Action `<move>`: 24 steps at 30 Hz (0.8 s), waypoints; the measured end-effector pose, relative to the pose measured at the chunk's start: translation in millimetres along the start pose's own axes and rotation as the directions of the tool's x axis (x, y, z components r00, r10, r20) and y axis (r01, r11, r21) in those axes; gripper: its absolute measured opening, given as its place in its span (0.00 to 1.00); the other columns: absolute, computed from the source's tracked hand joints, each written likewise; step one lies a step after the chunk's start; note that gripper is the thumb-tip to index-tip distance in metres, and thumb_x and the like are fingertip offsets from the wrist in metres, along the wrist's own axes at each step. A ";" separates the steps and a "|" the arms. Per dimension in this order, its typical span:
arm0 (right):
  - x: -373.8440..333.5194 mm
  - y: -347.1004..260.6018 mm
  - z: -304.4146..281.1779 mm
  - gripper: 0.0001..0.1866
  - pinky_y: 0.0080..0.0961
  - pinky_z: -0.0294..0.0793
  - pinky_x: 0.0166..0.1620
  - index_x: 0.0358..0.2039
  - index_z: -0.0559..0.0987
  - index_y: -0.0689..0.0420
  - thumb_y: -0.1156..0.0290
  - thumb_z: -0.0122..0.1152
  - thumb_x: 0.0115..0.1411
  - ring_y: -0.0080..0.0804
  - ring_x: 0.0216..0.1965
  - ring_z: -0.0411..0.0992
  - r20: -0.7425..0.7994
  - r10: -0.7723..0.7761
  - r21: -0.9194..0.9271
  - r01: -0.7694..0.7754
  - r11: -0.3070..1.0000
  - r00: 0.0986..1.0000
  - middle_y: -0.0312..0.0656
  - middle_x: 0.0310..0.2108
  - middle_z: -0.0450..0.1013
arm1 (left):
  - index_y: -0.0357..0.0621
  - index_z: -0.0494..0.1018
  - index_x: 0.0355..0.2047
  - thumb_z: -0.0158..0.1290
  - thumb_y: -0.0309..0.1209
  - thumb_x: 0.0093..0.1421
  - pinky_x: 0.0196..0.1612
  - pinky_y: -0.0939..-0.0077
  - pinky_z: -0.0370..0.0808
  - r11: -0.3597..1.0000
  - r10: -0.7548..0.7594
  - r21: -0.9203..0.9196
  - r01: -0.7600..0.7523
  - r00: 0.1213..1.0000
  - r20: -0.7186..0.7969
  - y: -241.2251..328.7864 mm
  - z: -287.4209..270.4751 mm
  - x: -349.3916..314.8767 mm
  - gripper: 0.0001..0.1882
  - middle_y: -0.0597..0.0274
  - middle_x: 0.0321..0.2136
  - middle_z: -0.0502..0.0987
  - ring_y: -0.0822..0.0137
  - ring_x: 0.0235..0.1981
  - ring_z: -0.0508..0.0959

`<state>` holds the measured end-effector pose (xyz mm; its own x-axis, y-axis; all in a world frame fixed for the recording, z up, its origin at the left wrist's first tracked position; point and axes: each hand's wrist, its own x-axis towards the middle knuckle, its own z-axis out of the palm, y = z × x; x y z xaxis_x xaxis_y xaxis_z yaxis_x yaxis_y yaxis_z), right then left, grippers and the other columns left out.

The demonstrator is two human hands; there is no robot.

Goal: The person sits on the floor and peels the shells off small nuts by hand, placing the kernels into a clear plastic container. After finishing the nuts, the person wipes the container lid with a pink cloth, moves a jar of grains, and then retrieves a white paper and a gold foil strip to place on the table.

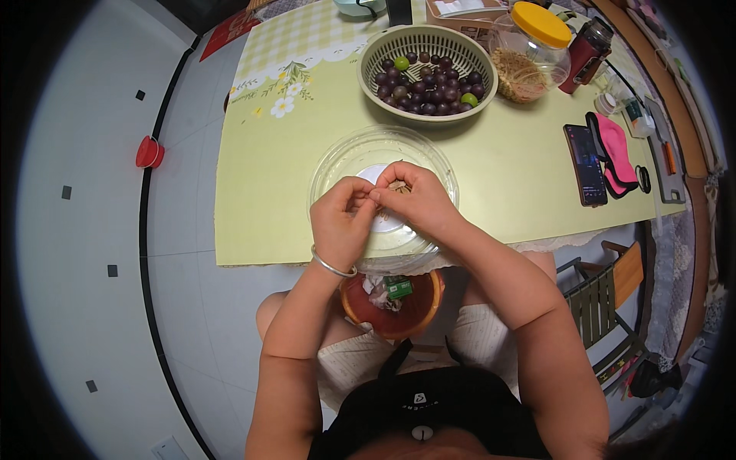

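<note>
Over a clear round bowl (442, 162) on the worktop (264, 192), the left hand (341, 218) and right hand (420, 201) met, fingers pressed together at the tips; what the tips pinched was hidden. Small brown pieces (399, 186) showed within the right hand's curl. Beyond sat a colander (427, 40) of grapes (433, 88).

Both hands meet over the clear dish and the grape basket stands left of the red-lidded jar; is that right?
No: in the head view, the jar has a yellow lid, not red. The left hand and right hand meet over the dish; the basket stands left of the jar.
</note>
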<state>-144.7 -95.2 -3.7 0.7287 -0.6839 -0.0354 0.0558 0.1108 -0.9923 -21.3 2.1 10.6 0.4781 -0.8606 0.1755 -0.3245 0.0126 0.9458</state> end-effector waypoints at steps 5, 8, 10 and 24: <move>0.7 0.5 -1.9 0.07 0.17 0.74 0.31 0.29 0.76 0.63 0.73 0.64 0.56 0.19 0.28 0.74 0.013 0.009 -0.026 -0.008 1.000 1.000 0.38 0.26 0.76 | 0.35 0.75 0.31 0.58 0.20 0.54 0.33 0.79 0.77 0.979 0.105 0.171 -0.108 0.994 0.025 2.3 -2.1 -0.3 0.04 0.59 0.26 0.79 0.72 0.26 0.80; 1.4 1.2 -2.2 0.07 0.17 0.74 0.31 0.29 0.76 0.63 0.73 0.64 0.56 0.19 0.27 0.74 0.015 -0.008 -0.054 0.009 0.999 1.000 0.38 0.26 0.76 | 0.35 0.74 0.32 0.58 0.20 0.54 0.33 0.79 0.77 0.985 0.097 0.139 -0.100 0.995 0.023 0.7 -1.7 -0.5 0.06 0.58 0.26 0.79 0.72 0.27 0.80; 2.8 6.8 -1.9 0.07 0.18 0.74 0.31 0.29 0.76 0.63 0.73 0.63 0.56 0.19 0.27 0.73 0.000 -0.042 -0.060 0.042 0.997 0.999 0.38 0.26 0.76 | 0.35 0.74 0.33 0.58 0.20 0.54 0.33 0.80 0.77 0.993 0.084 0.077 -0.085 0.996 0.025 -1.2 -0.6 0.8 0.07 0.58 0.26 0.79 0.72 0.27 0.80; 9.7 0.8 -17.5 0.03 0.14 0.55 0.16 0.28 0.72 0.62 0.76 0.52 0.57 0.22 0.16 0.61 0.092 0.188 0.772 -0.189 0.607 0.978 0.44 0.24 0.71 | 0.40 0.77 0.29 0.59 0.26 0.54 0.28 0.71 0.74 0.915 0.158 0.334 -0.225 0.964 0.215 -1.4 -8.5 -0.3 0.04 0.53 0.24 0.78 0.58 0.24 0.79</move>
<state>-149.5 -114.4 -6.9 0.7858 -0.5817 -0.2103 0.4226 0.7531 -0.5042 -14.1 6.6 11.6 0.2336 -0.9370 0.2596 -0.6770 0.0349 0.7352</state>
